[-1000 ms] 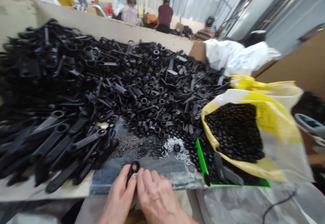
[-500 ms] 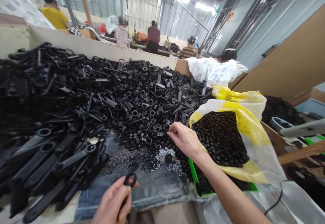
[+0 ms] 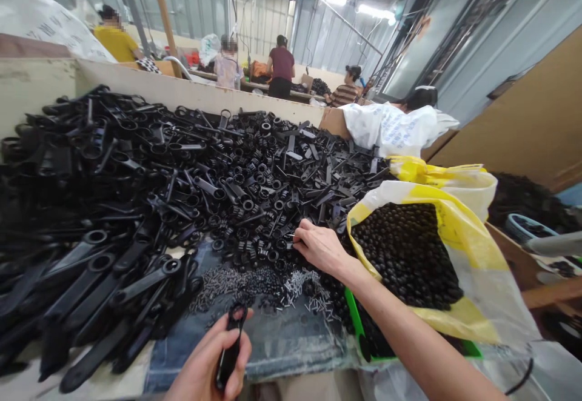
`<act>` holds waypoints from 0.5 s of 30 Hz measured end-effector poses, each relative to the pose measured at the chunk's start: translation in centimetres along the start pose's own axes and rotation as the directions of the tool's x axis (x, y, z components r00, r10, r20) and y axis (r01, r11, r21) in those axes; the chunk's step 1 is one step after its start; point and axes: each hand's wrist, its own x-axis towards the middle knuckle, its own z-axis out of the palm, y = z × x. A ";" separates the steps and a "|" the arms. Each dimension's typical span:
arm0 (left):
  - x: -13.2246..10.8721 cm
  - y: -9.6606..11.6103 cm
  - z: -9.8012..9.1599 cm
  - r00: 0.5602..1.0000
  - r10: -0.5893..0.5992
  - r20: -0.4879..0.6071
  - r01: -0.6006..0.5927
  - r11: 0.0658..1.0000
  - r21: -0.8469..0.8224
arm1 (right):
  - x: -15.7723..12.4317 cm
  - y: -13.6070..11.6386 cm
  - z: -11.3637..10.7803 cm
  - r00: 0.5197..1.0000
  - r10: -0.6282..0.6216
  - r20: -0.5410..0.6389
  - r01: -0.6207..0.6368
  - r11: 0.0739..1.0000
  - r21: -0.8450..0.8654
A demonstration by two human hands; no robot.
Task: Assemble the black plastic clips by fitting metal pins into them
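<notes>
Head cam, dial centred on the middle of the shot: down at 7 o'clock the left hand (image 3: 218, 352) has its fingers wrapped round a black handle (image 3: 227, 361), ring end up toward 1 o'clock, body slanting back toward 7, all of it over a blue mat (image 3: 291, 340). The right hand (image 3: 321, 246) is reaching in from the lower right and sits around 5 o'clock, close to centre, over the near edge of a huge pile of black parts (image 3: 245, 177). Its fingertips are pinched on a thin pale sliver (image 3: 291, 237), way too small for me to say what it is. Between the hands, around 6 and 7, there's a row of tiny stuff on the mat: brownish pins (image 3: 216, 284), little black bits (image 3: 261, 284), then silver pins (image 3: 297, 286). More handles (image 3: 86, 292) lie heaped over at 8. Just beside the right wrist, toward 4, is an open yellow-and-white bag (image 3: 468, 243) full of black beads (image 3: 404, 249), with a green tray (image 3: 355, 322) partly under it at 5. White plastic bag (image 3: 391, 128) at 2, and some people (image 3: 282, 65) further back between 10 and 1.
</notes>
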 end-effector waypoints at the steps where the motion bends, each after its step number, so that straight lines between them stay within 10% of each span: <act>1: 0.0 0.0 -0.1 1.000 -0.005 -0.001 0.005 1.000 0.000 | -0.1 -0.1 0.0 1.000 -0.008 -0.002 0.008 1.000 -0.001; 15: -0.9 0.7 -1.0 0.999 0.041 0.035 -0.040 0.999 -0.022 | -1.1 -1.1 -1.2 0.988 0.048 -0.148 -0.044 0.998 0.035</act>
